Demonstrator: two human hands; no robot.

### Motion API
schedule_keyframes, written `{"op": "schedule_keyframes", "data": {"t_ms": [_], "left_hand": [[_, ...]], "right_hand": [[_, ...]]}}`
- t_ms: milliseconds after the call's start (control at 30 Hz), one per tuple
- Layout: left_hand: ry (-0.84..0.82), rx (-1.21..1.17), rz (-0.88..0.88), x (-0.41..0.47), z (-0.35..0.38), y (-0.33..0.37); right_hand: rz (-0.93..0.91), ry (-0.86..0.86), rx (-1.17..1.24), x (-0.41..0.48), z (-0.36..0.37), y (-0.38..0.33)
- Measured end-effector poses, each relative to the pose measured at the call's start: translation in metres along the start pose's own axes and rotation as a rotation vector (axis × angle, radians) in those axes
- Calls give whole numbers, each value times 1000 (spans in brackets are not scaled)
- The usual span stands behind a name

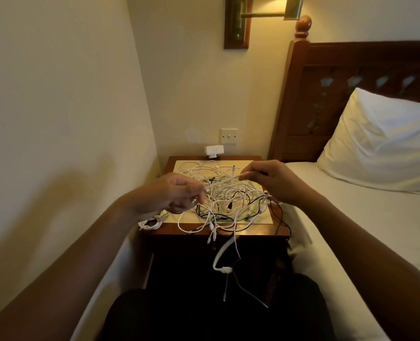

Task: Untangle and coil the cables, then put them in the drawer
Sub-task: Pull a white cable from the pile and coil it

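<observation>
Both forearms are reaching forward from the near corners over a dark-clad lap, converging above the nightstand. Just past the lap, loose cable ends are dangling off the nightstand's near edge. The left hand is pinching a white cable between thumb and curled fingertips. The right hand, slightly farther and higher, is pinching the same cable, so a short stretch is running nearly straight between them. Beneath the hands, the tangle of white and black cables is lying heaped on the nightstand top. A coiled cable is sitting at the near left corner. At the far edge a white adapter is standing below a wall switch, and a pillow is lying far right.
</observation>
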State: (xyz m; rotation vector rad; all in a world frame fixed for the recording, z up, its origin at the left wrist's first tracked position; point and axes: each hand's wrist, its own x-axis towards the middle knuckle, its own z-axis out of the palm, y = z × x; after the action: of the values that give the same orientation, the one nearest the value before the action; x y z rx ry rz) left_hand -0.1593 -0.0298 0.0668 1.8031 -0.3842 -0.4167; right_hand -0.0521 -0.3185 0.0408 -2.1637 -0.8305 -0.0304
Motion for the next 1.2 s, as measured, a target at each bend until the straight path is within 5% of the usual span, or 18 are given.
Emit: {"op": "schedule_keyframes", "data": {"t_ms": [200,567,900,1000,1200], "left_hand": [[423,-605,178,-22,-55,-6],[922,-935,204,-3,-109,-72],[982,-926,144,4,-94,-84],[1095,-955,124,3,-112,-92],[1205,-881,-77,-5,-114,-136]], "right_hand": [[239,11,84,-28,15,68],[402,-192,38,-89,35,111],[415,-364,-302,-112,29,134],[394,-255,-177,-112,28,122],[330,86,532,-124,-6,83]]}}
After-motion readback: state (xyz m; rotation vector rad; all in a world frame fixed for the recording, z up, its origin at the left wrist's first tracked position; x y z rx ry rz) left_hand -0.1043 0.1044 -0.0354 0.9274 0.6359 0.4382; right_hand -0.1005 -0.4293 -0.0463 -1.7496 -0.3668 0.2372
